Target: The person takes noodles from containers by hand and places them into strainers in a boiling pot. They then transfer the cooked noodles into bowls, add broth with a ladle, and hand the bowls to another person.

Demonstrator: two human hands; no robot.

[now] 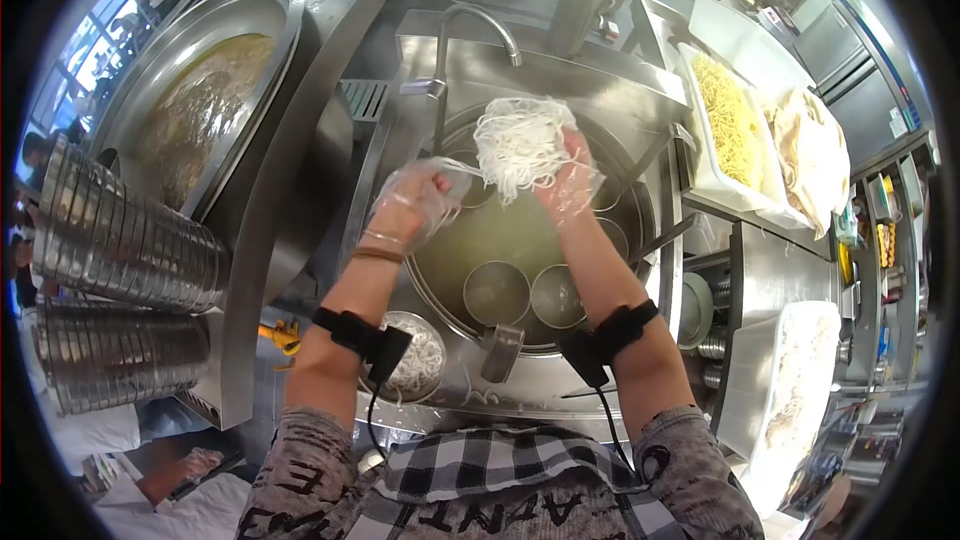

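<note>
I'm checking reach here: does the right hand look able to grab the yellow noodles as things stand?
Probably not: the right hand is holding white noodles, though the yellow noodles lie uncovered to its right.

Stark white noodles [520, 145] show from here against cloudy yellow-green water [510, 230], while the yellow noodles [722, 115] sit bright in a white tub [735, 198]. I see a black-and-white checked apron [450, 462], a greyish-brown shirt [305, 470] printed in black, plain black arm straps [635, 323] and brown broth [205, 105].
</note>
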